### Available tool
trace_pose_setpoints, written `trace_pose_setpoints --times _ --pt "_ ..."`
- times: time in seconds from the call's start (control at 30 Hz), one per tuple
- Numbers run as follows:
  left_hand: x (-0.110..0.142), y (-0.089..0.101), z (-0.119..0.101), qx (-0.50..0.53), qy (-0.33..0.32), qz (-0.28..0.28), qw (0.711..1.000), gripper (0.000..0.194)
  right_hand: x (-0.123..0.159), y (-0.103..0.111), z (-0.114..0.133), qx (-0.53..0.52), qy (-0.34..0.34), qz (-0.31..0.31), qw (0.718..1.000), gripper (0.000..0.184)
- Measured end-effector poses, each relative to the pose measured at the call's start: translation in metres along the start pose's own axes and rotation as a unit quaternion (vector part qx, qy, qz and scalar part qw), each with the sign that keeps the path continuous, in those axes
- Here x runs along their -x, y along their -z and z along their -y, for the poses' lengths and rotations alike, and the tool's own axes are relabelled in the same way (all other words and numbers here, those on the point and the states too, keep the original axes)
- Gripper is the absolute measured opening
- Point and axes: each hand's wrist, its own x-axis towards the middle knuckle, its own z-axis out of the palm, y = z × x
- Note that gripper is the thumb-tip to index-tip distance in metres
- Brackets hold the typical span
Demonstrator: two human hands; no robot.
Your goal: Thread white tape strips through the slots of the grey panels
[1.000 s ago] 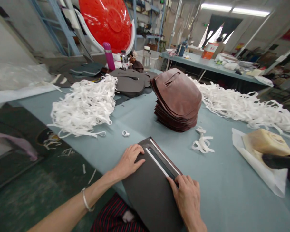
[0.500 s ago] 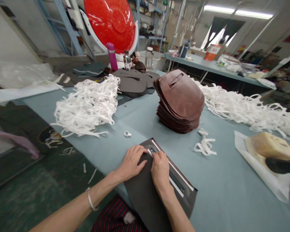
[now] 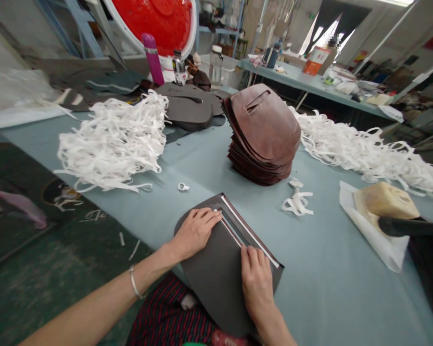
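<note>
White strips [image 3: 111, 142] lie heaped toward the left end of the worktop [image 3: 332, 288], with a small white loop [image 3: 183, 187] just to their right. Near the front edge, the left hand [image 3: 197, 234] lies open and flat on a dark grey panel [image 3: 216, 283], its fingertips reaching a slot [image 3: 243, 230] edged in white. The panel sits at the worktop's front edge, rounded end toward the person's lap, its long axis running back from the lap. The slot crosses it diagonally, close to its straight far edge. The right hand [image 3: 256, 283] is also open, fingers flat on the panel just below the slot and nearer the slot's right end. Further right are a brown stack of cut panels [image 3: 263, 132], a white scrap tangle [image 3: 298, 204], and a cream block [image 3: 384, 200] on white paper [image 3: 382, 250].
</note>
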Motion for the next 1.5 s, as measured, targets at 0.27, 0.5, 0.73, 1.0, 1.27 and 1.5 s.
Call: trace_pose_setpoints --times 0.27,0.5,0.73,1.0,1.27,1.5 --pt "0.001 -0.008 0.000 0.010 0.003 -0.006 1.000 0.046 0.053 0.025 -0.024 -0.053 -0.012 0.041 0.998 0.033" --pt "0.001 -0.016 0.007 -0.012 -0.019 -0.006 1.000 0.042 0.059 0.015 -0.026 -0.128 -0.081 -0.018 0.988 0.019" --pt "0.002 -0.012 -0.014 -0.039 -0.037 0.018 0.998 0.040 0.060 0.013 -0.026 -0.171 -0.044 -0.032 0.984 0.021" --pt "0.015 -0.001 -0.053 -0.009 -0.020 0.033 0.999 0.062 0.056 0.018 -0.018 -0.137 -0.075 -0.064 0.986 0.022" --pt "-0.030 -0.004 -0.046 0.026 0.018 0.028 0.999 0.040 0.023 0.000 0.047 -0.278 0.048 -0.128 0.951 0.021" --pt "-0.042 -0.007 -0.004 0.149 -0.015 -0.039 0.988 0.040 -0.018 0.003 0.048 -0.470 0.076 -0.055 0.878 0.025"
